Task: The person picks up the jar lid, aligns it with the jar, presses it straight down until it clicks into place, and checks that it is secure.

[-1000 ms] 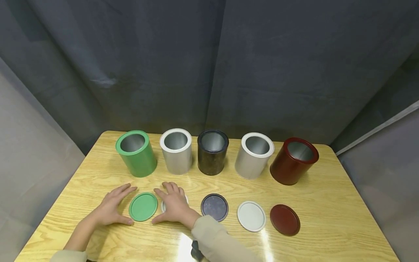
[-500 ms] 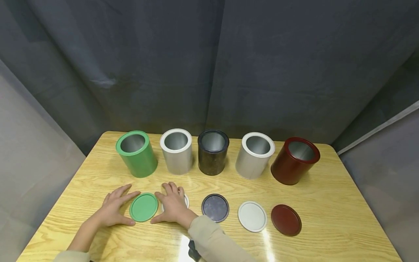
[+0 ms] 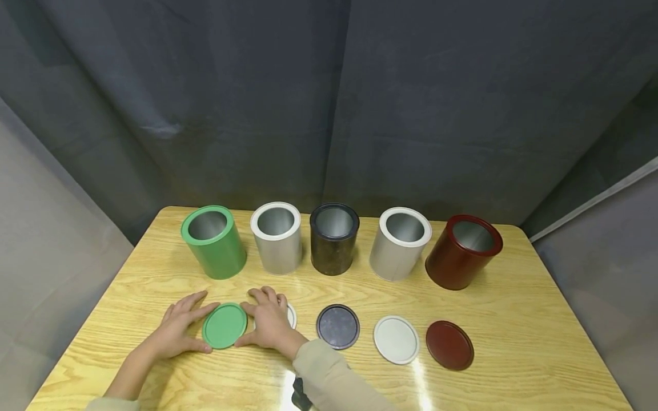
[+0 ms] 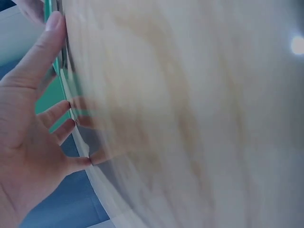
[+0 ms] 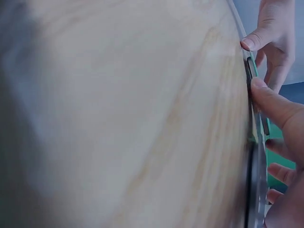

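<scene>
A green lid (image 3: 224,326) lies flat on the wooden table between the two hands. On its left side is the left hand (image 3: 177,330), thumb and index finger spread and their tips right at the rim. The right hand (image 3: 271,324) reaches in from the other side, thumb and index tip at the lid's right edge. Below that palm a white lid (image 3: 292,315) is largely covered. In the right wrist view the green lid (image 5: 253,66) appears edge-on beside the right thumb. The left wrist view shows the left fingers (image 4: 56,113) spread, fingertips down at the tabletop.
Along the back stand open cans: green (image 3: 218,254), white (image 3: 280,251), black (image 3: 333,251), a second white (image 3: 394,256) and dark red (image 3: 454,265). A black lid (image 3: 338,326), another white lid (image 3: 396,339) and a dark red lid (image 3: 449,345) lie to the right.
The left index finger has come in against the green lid's rim. The right hand has shifted slightly left toward the lid. Cans and other lids stay put.
</scene>
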{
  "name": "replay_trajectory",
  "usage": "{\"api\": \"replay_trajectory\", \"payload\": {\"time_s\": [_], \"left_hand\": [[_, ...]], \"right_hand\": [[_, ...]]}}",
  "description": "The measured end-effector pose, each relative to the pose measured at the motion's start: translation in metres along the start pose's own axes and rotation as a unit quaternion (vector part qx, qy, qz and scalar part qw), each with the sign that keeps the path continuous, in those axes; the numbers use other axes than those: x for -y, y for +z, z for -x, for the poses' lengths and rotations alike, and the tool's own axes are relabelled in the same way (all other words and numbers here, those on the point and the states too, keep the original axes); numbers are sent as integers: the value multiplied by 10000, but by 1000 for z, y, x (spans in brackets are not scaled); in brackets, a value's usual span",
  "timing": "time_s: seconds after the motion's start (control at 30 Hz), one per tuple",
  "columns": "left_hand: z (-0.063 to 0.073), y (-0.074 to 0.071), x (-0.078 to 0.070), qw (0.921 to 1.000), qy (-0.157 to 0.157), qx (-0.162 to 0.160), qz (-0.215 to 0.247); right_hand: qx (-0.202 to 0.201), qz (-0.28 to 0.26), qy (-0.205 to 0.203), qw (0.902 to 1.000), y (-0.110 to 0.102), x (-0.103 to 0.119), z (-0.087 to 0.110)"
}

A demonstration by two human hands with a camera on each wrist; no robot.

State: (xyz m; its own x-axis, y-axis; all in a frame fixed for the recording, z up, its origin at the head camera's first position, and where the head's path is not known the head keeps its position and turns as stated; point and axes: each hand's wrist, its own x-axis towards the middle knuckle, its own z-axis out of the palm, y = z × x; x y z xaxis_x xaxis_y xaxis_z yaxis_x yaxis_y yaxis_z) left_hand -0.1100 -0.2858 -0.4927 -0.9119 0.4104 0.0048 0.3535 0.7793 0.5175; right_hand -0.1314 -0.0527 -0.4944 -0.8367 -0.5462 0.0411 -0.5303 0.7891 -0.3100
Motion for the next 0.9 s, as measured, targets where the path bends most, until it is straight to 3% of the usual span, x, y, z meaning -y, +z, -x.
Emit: {"api": "replay_trajectory", "payload": {"time_s": [0.23,0.5,0.7,0.9], "left_hand": [[0,-6,-3,9998,126,-128,-24],[-2,-19,-9,9988,172,-310,352],[-4,-32,-12,9957,464,-613,520],[-6,-41,-17,9927,557,-874,617]], "right_hand": [[-76,-253,-141,9996,-8,-2,-1],[-273,-779,-428,9957,-19,-5,-2],[-509,-1209,-542,9899,-28,-5,-5],[-785,-1322,-575,9864,-38,-4,-7]]}}
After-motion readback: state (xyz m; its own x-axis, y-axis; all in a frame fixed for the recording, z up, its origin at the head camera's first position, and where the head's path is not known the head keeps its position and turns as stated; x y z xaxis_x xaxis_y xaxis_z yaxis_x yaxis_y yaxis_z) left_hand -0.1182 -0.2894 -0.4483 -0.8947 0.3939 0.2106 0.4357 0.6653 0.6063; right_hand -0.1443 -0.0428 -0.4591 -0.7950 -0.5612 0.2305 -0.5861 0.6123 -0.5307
